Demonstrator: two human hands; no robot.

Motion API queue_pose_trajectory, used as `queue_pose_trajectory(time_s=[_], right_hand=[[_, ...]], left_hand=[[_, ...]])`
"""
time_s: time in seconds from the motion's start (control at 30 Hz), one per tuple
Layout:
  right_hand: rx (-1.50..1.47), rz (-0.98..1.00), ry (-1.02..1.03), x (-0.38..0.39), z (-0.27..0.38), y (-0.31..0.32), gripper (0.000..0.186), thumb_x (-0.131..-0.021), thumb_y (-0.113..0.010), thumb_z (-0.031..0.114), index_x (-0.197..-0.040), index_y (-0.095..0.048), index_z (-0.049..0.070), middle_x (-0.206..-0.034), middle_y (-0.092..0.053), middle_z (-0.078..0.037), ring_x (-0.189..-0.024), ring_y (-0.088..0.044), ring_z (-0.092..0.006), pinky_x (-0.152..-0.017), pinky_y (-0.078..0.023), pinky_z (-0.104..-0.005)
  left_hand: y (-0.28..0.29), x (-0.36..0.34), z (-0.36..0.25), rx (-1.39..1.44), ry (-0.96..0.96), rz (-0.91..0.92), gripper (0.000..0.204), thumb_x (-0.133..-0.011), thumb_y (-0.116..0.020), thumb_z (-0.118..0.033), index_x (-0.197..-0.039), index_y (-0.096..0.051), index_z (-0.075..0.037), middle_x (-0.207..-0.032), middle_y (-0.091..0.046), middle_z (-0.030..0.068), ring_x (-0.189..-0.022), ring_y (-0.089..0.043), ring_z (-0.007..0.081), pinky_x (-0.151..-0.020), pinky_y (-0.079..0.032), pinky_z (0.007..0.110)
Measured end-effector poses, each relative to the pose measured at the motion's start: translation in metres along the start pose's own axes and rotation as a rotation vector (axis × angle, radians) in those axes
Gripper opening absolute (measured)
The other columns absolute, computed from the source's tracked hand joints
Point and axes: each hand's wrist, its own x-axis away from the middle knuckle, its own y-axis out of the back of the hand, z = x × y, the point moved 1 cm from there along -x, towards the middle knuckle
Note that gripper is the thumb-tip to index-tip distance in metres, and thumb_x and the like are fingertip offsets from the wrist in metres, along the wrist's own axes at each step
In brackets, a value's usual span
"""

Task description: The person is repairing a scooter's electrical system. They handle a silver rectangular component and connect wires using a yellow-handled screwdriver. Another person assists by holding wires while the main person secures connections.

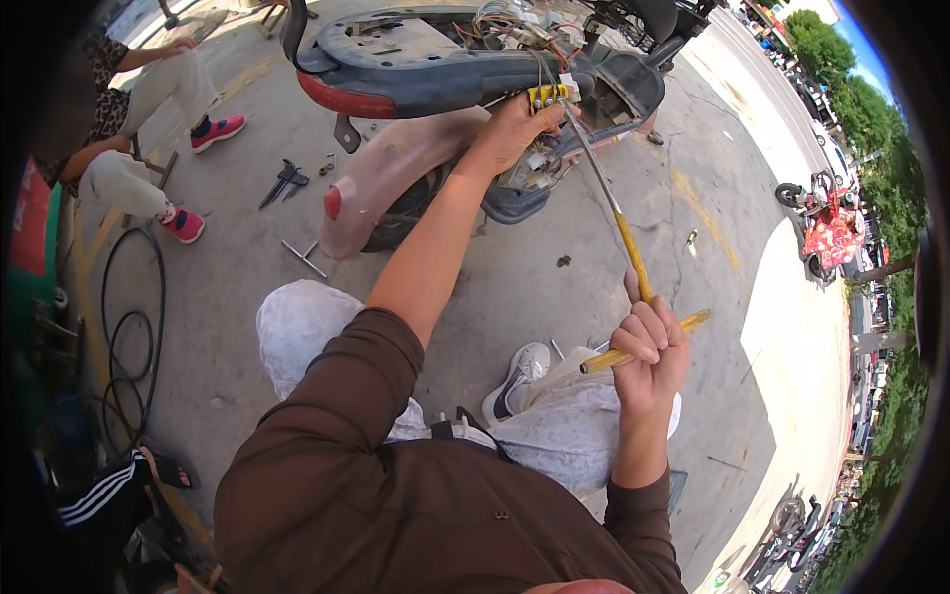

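Note:
My left hand (520, 129) is closed on a small yellow block with screws (546, 97) beneath the rear of a dark scooter body (426, 79), among loose wires and connectors (524, 30). My right hand (648, 346) grips the yellow T-handle (695, 322) of a long driver (604, 173), whose steel shaft runs up to the yellow block; whether the tip touches a screw is too small to tell. A pinkish fender with a red reflector (376, 178) lies below the scooter body.
Black tools (284, 180), small metal parts and a steel T-wrench (302, 259) lie on the concrete (237, 327). Two seated people (148, 109) (124, 480) are at the left, beside a coiled black hose (139, 327). A red-covered scooter (826, 228) stands at the right.

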Motion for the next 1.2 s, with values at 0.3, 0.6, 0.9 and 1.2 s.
queue_pose_trajectory(time_s=[0.3, 0.6, 0.9, 1.2], right_hand=[[0.333, -0.032, 0.051, -0.002, -0.014, 0.002, 0.041, -0.097, -0.039, 0.013, -0.134, -0.038, -0.006, -0.054, -0.030, 0.007, -0.044, -0.027, -0.0046, -0.047, -0.028, -0.0218], [0.199, -0.040, 0.025, -0.003, -0.019, 0.001, 0.042, -0.098, -0.039, 0.015, -0.134, -0.037, -0.007, -0.054, -0.028, 0.007, -0.043, -0.026, -0.0039, -0.045, -0.028, -0.0218], [1.752, -0.058, 0.497, -0.003, -0.030, 0.007, 0.042, -0.095, -0.052, 0.017, -0.131, -0.043, -0.004, -0.056, -0.039, 0.000, -0.045, -0.037, -0.0103, -0.047, -0.035, -0.0267], [1.788, 0.274, -0.143, -0.009, -0.008, 0.000, 0.080, -0.081, -0.074, 0.017, -0.143, -0.027, 0.002, -0.077, -0.061, -0.008, -0.070, -0.061, -0.0192, -0.065, -0.047, -0.0307]], left_hand=[[0.002, -0.005, 0.012, -0.002, 0.030, -0.069, 0.035, -0.098, -0.050, -0.032, -0.114, -0.056, -0.001, -0.086, -0.062, 0.0026, -0.070, -0.051, 0.0062, -0.066, -0.046, 0.023], [-0.009, -0.007, 0.006, -0.105, 0.023, -0.263, 0.036, -0.095, -0.055, -0.035, -0.080, -0.060, -0.003, -0.060, -0.054, -0.0013, -0.052, -0.051, 0.0073, -0.051, -0.042, 0.024], [-0.013, -0.007, 0.002, -0.358, -0.078, -0.400, 0.039, -0.094, -0.058, -0.037, -0.075, -0.062, -0.003, -0.055, -0.050, -0.0025, -0.045, -0.045, 0.0050, -0.042, -0.036, 0.023], [-0.013, 0.002, -0.009, -0.231, 0.095, -0.345, 0.037, -0.093, -0.058, -0.036, -0.080, -0.063, -0.002, -0.056, -0.053, -0.0006, -0.044, -0.047, 0.0067, -0.042, -0.038, 0.023]])
